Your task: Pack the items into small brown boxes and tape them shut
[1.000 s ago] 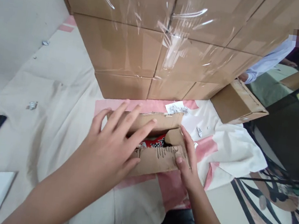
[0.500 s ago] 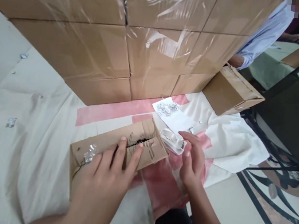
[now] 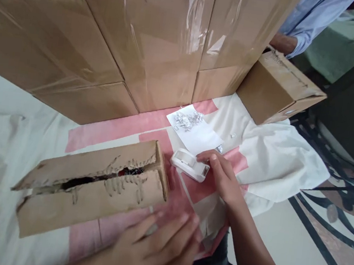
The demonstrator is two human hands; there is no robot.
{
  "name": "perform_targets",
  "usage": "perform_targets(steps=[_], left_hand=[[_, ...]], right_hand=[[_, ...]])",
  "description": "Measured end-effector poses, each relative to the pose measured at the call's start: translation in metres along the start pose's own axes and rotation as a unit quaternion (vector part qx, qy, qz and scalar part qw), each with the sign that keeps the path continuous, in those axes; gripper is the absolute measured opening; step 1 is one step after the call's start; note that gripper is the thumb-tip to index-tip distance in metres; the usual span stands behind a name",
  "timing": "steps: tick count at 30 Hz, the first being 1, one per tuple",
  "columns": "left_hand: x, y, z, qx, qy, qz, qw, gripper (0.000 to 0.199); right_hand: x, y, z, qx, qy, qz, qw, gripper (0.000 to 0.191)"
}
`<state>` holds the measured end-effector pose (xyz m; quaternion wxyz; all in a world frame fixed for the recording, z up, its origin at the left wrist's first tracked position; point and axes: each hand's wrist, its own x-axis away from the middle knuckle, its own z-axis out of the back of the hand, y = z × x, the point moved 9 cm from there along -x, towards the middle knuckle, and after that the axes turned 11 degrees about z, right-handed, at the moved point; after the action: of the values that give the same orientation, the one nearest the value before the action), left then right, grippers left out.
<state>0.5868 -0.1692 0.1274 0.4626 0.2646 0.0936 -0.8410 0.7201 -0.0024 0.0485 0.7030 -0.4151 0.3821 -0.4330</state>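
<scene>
A worn brown cardboard box point(image 3: 85, 207) lies on the cloth at the left, a ragged slit running along its top and dark contents just showing. My left hand point(image 3: 162, 245) is beside the box's near side, off it, blurred, its fingers stretched and slightly curved. A small greyish scrap shows among its fingers; I cannot tell whether it is held. The white tape dispenser point(image 3: 186, 163) stands right of the box. At the dispenser's cutter end, my right hand point(image 3: 220, 173) grips its far edge with bent fingers.
Behind rises a wall of taped cartons point(image 3: 161, 52). White paper point(image 3: 199, 137) carries a heap of small clear pieces point(image 3: 188, 120). At the right stands another carton point(image 3: 277, 89), with a person's sleeve point(image 3: 307, 32) and hand behind it. The cloth point(image 3: 281, 159) drapes over the right edge.
My left hand has come off the box towards me, and the clear crumpled tape no longer shows on its top. My right hand has closed in on the dispenser, which is turned. The view has shifted.
</scene>
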Motion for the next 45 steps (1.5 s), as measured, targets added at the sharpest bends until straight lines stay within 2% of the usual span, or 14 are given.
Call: perform_targets(steps=[2, 6, 9, 13, 16, 19, 25, 31, 36, 41, 43, 45], left_hand=[[-0.012, 0.008, -0.033, 0.022, 0.006, 0.021, 1.0, 0.029], [-0.033, -0.01, -0.094, -0.041, -0.022, 0.114, 0.992, 0.048], [-0.038, -0.027, -0.111, -0.046, -0.048, 0.14, 0.988, 0.053], [-0.034, -0.049, -0.106, -0.05, -0.034, 0.203, 0.977, 0.059], [-0.032, -0.059, -0.108, -0.041, -0.044, 0.23, 0.971, 0.063], [-0.031, -0.062, -0.112, -0.026, -0.055, 0.234, 0.97, 0.062], [-0.033, -0.061, -0.11, -0.004, -0.041, 0.228, 0.973, 0.063], [-0.03, -0.064, -0.106, 0.057, 0.027, 0.237, 0.969, 0.071], [-0.03, -0.068, -0.104, 0.098, 0.047, 0.249, 0.962, 0.08], [-0.029, -0.081, -0.102, 0.117, 0.052, 0.314, 0.941, 0.074], [-0.028, -0.084, -0.102, 0.118, 0.048, 0.323, 0.938, 0.066], [-0.028, -0.083, -0.101, 0.118, 0.05, 0.316, 0.94, 0.06]], right_hand=[[-0.002, 0.001, 0.0, 0.001, 0.007, 0.013, 1.0, 0.048], [-0.001, 0.004, 0.002, -0.012, 0.022, 0.034, 0.999, 0.042], [0.0, 0.004, 0.002, -0.018, 0.018, 0.042, 0.999, 0.041], [0.003, 0.003, 0.001, -0.017, 0.013, 0.045, 0.999, 0.038], [0.003, 0.001, 0.001, -0.025, 0.014, 0.055, 0.998, 0.036], [0.004, 0.002, -0.001, -0.033, 0.009, 0.051, 0.998, 0.034], [0.004, 0.003, -0.003, -0.03, 0.002, 0.044, 0.999, 0.035], [0.004, 0.005, -0.002, -0.034, 0.012, 0.047, 0.998, 0.032], [0.002, 0.006, -0.002, -0.043, 0.015, 0.048, 0.998, 0.029], [0.002, 0.002, -0.003, -0.03, 0.003, 0.057, 0.998, 0.02], [0.003, -0.001, -0.003, -0.02, 0.003, 0.068, 0.997, 0.014], [0.003, -0.004, -0.003, -0.006, 0.003, 0.083, 0.997, 0.017]])
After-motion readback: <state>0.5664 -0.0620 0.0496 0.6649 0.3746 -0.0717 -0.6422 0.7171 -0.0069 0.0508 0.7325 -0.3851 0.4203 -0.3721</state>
